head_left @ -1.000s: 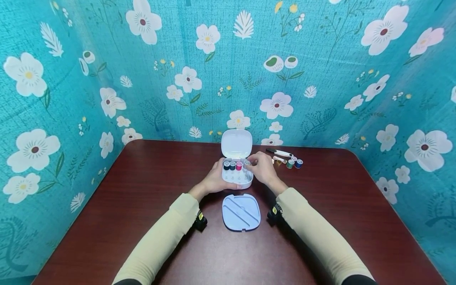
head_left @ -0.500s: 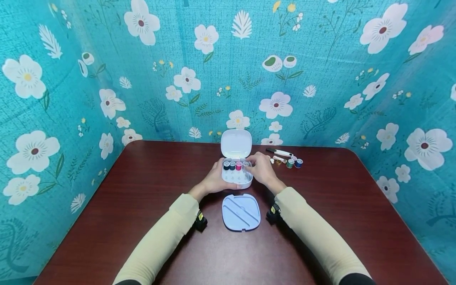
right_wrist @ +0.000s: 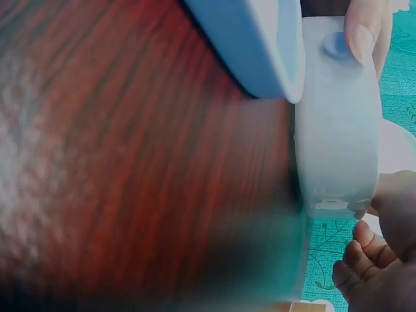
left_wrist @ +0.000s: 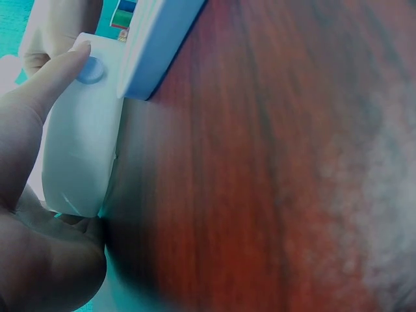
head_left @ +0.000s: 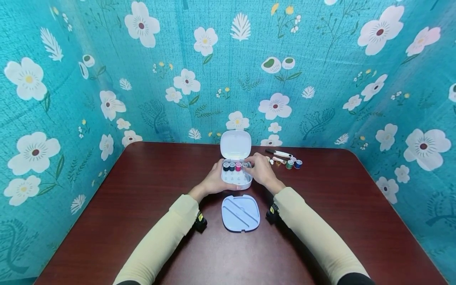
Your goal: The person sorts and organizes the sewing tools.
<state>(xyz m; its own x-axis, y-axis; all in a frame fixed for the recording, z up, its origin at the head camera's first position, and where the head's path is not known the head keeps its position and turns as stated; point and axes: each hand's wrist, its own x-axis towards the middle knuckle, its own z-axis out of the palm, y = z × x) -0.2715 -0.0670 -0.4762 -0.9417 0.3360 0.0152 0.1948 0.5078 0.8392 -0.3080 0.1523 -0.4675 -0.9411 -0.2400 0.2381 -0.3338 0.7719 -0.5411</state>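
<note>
The left hand [head_left: 213, 180] is curling around the left side of the small white plastic sewing-kit box [head_left: 236, 179], steadying it. The right hand [head_left: 261, 171] is pinching a clear thread spool [head_left: 245, 165] into the box's back row; seating it well probably calls for lowering it straight. At six o'clock a pale-blue tray insert [head_left: 240, 213] is lying on the dark reddish wooden table [head_left: 142, 190]; teal floral fabric walls [head_left: 71, 79] are surrounding it.

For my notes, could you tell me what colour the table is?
The table is dark reddish-brown wood grain, seen best in the head view.
</note>
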